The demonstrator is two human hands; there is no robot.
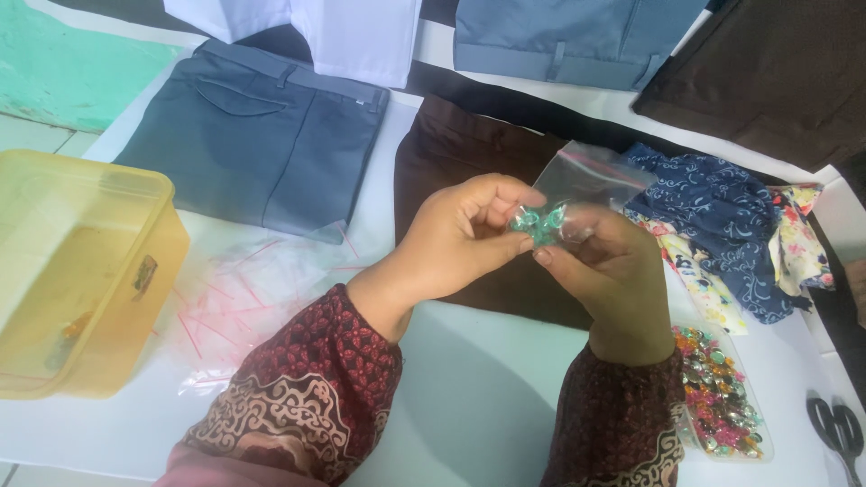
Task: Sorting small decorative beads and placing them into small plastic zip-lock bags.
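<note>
Left hand (456,239): fingers pinched shut on a small clear plastic bag of green beads (538,224).
Right hand (603,257): fingers closed on the bag, probably steadying it.

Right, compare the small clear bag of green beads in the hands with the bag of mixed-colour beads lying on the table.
The small clear bag of green beads is pinched between the left hand and right hand, raised off the table; the clear bag of mixed-colour beads lies flat on the white table by the right sleeve. The first holds only a few green pieces, the second many pink, gold and green ones. Both are transparent plastic.
</note>
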